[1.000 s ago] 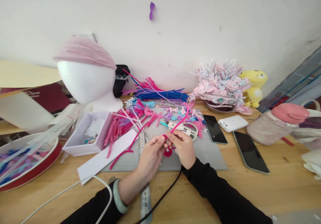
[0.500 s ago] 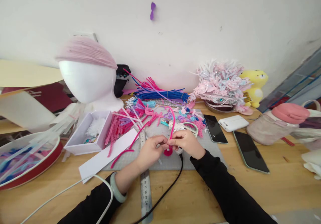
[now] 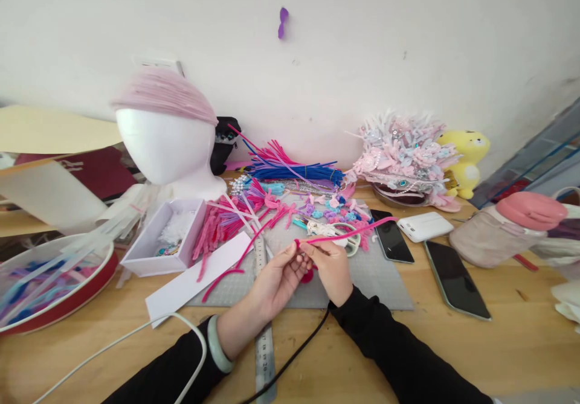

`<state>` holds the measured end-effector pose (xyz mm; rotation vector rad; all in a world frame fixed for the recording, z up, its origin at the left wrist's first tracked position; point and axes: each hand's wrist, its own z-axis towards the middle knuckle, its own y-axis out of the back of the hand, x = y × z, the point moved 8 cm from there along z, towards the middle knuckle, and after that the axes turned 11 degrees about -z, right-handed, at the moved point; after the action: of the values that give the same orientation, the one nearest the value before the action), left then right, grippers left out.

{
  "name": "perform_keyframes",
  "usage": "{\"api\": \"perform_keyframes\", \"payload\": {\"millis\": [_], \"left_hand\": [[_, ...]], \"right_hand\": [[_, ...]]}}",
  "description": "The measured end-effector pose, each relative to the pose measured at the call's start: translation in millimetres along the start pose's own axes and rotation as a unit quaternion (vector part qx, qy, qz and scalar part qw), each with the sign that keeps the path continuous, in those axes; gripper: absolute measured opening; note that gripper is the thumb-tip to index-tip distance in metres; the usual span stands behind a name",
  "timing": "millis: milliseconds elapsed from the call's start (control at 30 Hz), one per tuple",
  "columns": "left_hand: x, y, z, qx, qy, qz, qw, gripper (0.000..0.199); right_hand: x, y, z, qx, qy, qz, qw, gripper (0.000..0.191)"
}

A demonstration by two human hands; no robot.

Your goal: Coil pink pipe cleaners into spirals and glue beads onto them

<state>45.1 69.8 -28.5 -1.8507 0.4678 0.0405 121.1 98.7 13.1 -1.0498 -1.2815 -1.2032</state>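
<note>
Right grip (image 3: 333, 271) pinches a pink stem (image 3: 356, 232), left grip (image 3: 281, 276) seemingly too, inside the mat's near edge (image 3: 393, 302)

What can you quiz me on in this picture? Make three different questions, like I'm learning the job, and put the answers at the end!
1. Pick one. What do the left hand and the right hand have between their fingertips?
A) a phone
B) a bright pink fuzzy strip
C) a ruler

2. True or false? The white display head has a pink covering on top.

3. Fill in the blank. The soft toy at the back, toward the right, is mostly the colour ____.

Key: 1. B; 2. True; 3. yellow.
</note>
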Motion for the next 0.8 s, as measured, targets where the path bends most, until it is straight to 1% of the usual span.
{"api": "perform_keyframes", "payload": {"millis": [67,133,200,267,367,500,567,600,633,667,700,733,800], "left_hand": [[-1,-1.7,-1,0.007,-0.011,0.012,1.0,0.006],[-6,-5.0,-1,0.022,-0.036,0.044,0.998,0.006],[-16,-9.2,-2,0.042,-0.081,0.099,0.991,0.007],[-25,-13.3,-2,0.057,-0.125,0.172,0.975,0.01],[-34,-19.0,-2,0.072,-0.148,0.297,0.941,0.014],[-37,-31.3,-4,0.109,-0.145,0.456,0.872,0.016],[-35,-37.6,-6,0.138,-0.131,0.515,0.836,0.018],[-33,-39.4,-7,0.147,-0.122,0.534,0.823,0.018],[-32,-40.1,-6,0.152,-0.115,0.544,0.817,0.018],[-31,-39.6,-6,0.148,-0.11,0.543,0.819,0.018],[-31,-37.9,-5,0.137,-0.109,0.53,0.83,0.018],[-31,-35.6,-4,0.125,-0.108,0.504,0.848,0.018],[-27,-30.7,-2,0.109,-0.103,0.419,0.896,0.015]], "right_hand": [[-3,-4,0,0.018,-0.009,-0.001,1.0,0.011],[-6,-4,1,0.026,-0.021,-0.01,0.999,0.012],[-7,-1,2,0.025,-0.029,-0.024,0.999,0.014],[-6,2,4,0.023,-0.034,-0.035,0.999,0.015],[-2,6,8,0.046,-0.038,-0.055,0.997,0.015],[4,9,9,0.102,-0.043,-0.096,0.989,0.015],[5,9,9,0.123,-0.047,-0.109,0.985,0.016],[5,8,9,0.134,-0.049,-0.112,0.983,0.016],[5,8,9,0.142,-0.051,-0.111,0.982,0.017],[5,8,9,0.143,-0.051,-0.108,0.982,0.017],[4,8,9,0.136,-0.049,-0.102,0.984,0.018],[4,9,10,0.121,-0.044,-0.093,0.987,0.018],[3,12,10,0.071,-0.03,-0.064,0.995,0.017]]}}
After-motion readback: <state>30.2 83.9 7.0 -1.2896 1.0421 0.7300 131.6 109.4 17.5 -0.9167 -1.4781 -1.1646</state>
